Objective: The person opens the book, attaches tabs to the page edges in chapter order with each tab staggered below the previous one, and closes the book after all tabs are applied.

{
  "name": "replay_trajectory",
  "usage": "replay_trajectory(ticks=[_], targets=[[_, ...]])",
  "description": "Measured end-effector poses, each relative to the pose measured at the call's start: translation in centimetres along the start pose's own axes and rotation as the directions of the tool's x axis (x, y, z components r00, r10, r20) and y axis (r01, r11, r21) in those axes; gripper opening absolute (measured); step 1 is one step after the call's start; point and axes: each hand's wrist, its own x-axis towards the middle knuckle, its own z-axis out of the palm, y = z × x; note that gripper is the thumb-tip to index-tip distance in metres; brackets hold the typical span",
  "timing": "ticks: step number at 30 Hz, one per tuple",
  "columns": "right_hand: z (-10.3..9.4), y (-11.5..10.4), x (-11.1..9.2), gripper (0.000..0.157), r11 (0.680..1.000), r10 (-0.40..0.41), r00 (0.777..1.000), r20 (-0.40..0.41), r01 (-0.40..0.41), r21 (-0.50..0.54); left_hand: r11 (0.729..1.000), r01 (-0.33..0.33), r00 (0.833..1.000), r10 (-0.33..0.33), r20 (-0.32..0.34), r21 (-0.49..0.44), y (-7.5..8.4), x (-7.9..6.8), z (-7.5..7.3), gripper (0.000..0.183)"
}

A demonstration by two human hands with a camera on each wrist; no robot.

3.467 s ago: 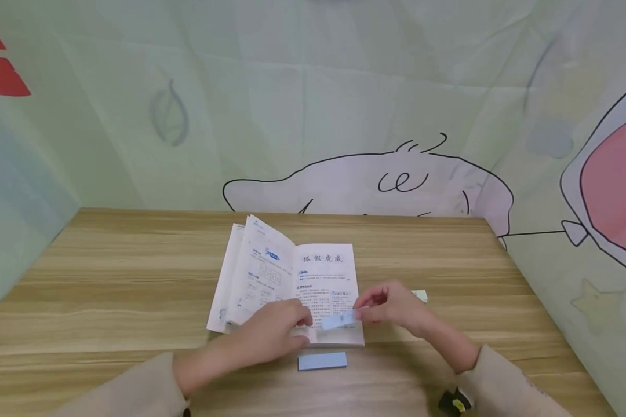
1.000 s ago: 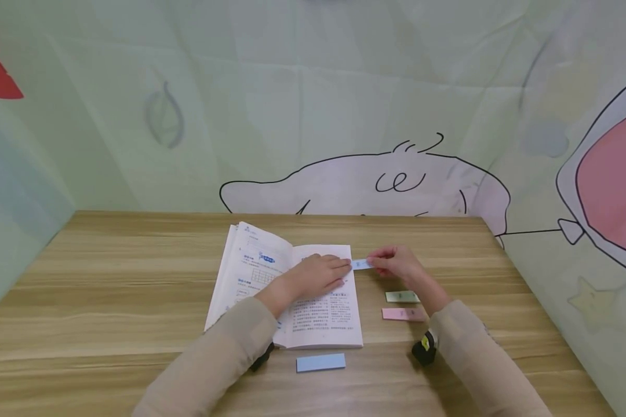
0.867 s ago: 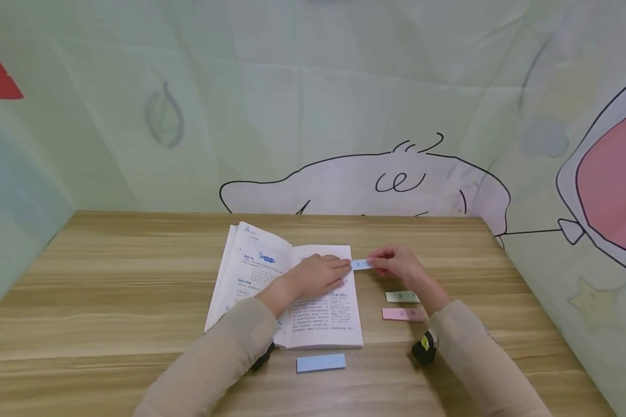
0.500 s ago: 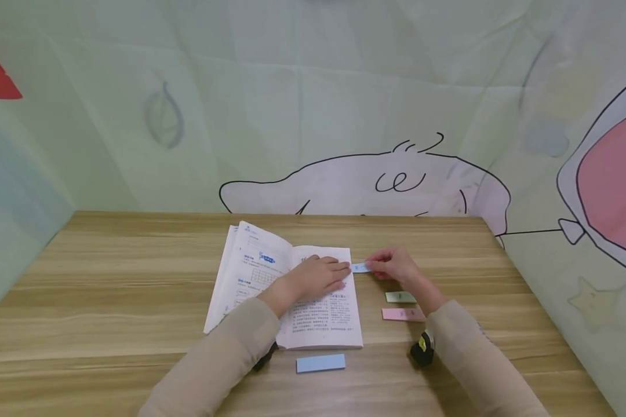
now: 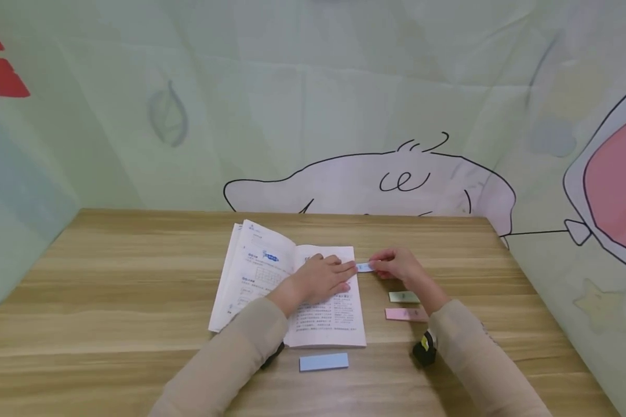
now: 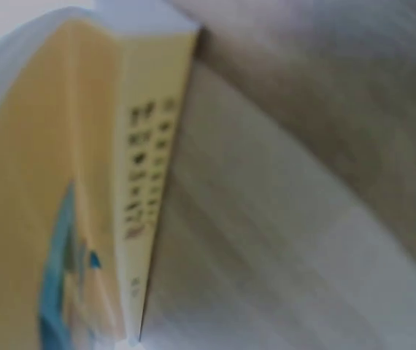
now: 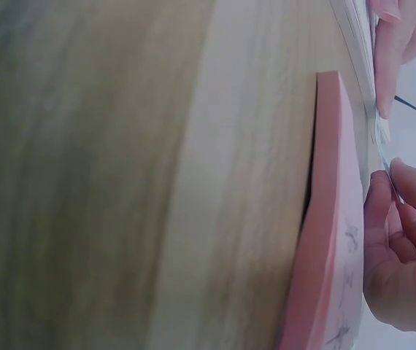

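Observation:
An open book (image 5: 323,318) lies on the table, its left pages partly lifted. My left hand (image 5: 320,279) rests on the upper part of the right page, fingers extended to its outer edge. There a narrow pale blue sticky note (image 5: 364,267) with handwriting sticks out past the page. Beyond the edge, my right hand (image 5: 398,266) pinches the note's outer end between thumb and finger. In the right wrist view the right hand (image 7: 405,255) grips the thin strip, and fingers of the left hand (image 7: 394,58) touch the page. The left wrist view shows the book's yellow cover and spine (image 6: 146,168).
A blue sticky-note pad (image 5: 323,362) lies below the book. Right of the book lie a green pad (image 5: 404,297) and a pink pad (image 5: 404,314), partly under the right forearm. A printed cloth backdrop (image 5: 240,116) stands behind the wooden table (image 5: 109,278).
Since the oldest frame, the right hand has carried the note from the lower page to the upper outer edge. The left hand moved up onto the page. Over the last second both hands stay nearly still.

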Motion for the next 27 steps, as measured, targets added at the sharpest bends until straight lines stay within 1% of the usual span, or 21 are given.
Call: replay_trajectory(ticks=[6,8,13,16,20,23,27], targets=[[-0.1,0.0,-0.2,0.027,1.0,-0.005,1.0,-0.005,0.005,0.001,0.996,0.037,0.998,-0.033,0.044,-0.081,0.2,0.0,0.2,0.055],[-0.1,0.0,-0.2,0.027,1.0,-0.011,1.0,-0.008,0.011,0.007,0.995,0.038,0.999,-0.034,0.038,-0.093,0.2,-0.2,0.4,0.055],[-0.3,0.2,-0.3,0.029,0.999,-0.033,0.999,-0.008,0.033,0.032,0.996,0.022,1.0,-0.022,0.002,-0.091,0.3,-0.4,0.7,0.055],[-0.6,0.2,-0.5,0.031,0.999,-0.038,0.999,-0.015,0.039,0.031,0.995,0.016,1.0,-0.017,-0.017,-0.094,0.2,-0.5,0.7,0.057],[-1.0,-0.3,-0.8,0.029,1.0,-0.031,0.998,-0.047,0.03,-0.007,0.996,0.017,0.998,-0.022,-0.057,-0.089,-0.2,-1.4,-0.1,0.058],[-1.3,-0.7,-1.1,0.028,0.999,-0.048,0.997,-0.064,0.047,-0.022,0.996,0.03,0.997,-0.036,-0.071,-0.081,-0.4,-2.3,-0.9,0.059],[-1.8,-1.1,-1.7,0.03,0.997,-0.081,0.994,-0.073,0.081,-0.008,0.995,0.047,0.995,-0.054,-0.083,-0.082,-0.7,-3.9,-1.8,0.06]])
